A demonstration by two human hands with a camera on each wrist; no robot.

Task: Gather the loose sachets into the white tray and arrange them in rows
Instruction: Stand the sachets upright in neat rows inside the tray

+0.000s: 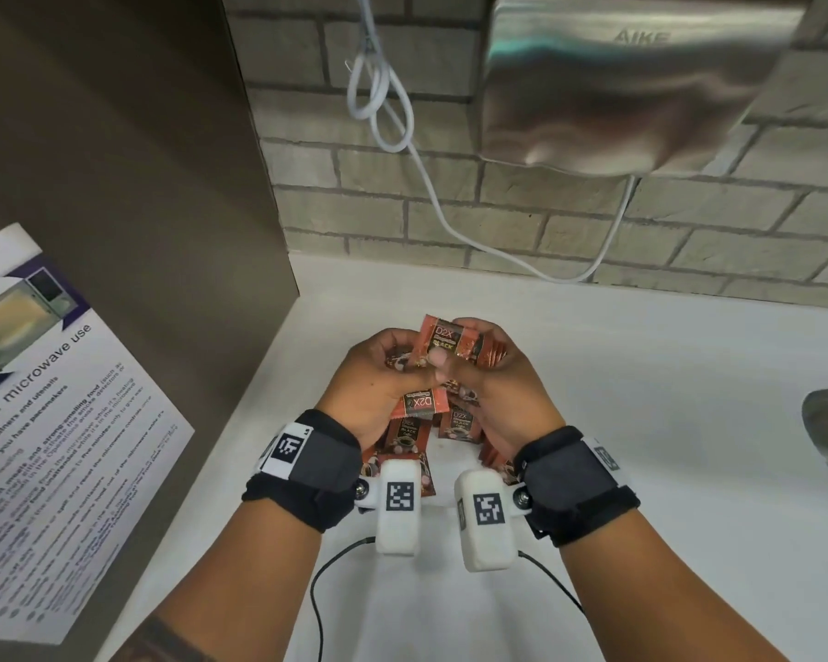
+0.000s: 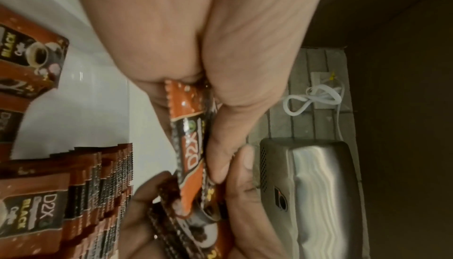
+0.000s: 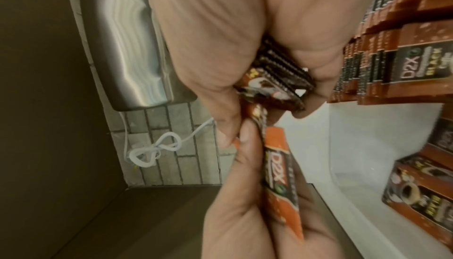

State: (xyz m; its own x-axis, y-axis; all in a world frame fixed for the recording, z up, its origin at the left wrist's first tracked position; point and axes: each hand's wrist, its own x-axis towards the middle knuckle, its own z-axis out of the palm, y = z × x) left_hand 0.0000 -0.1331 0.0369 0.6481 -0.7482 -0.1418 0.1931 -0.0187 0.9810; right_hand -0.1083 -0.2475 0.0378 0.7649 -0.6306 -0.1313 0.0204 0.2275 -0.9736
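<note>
While both hands meet above the white tray, left hand and right hand fingers curl round a sachet bundle, rows of sachets below.

Both forearms reach forward side by side, each wrist wrapped in a black strap with a white camera pod hanging on its inner side. The left hand and right hand meet in front, knuckles up, fingers curled inward toward each other. The left thumb lies across the front, its nail up, touching the right hand. Both hands grip sachets between them; which fingers pinch which sachet is hard to tell, as the wrist views are blurred.
</note>
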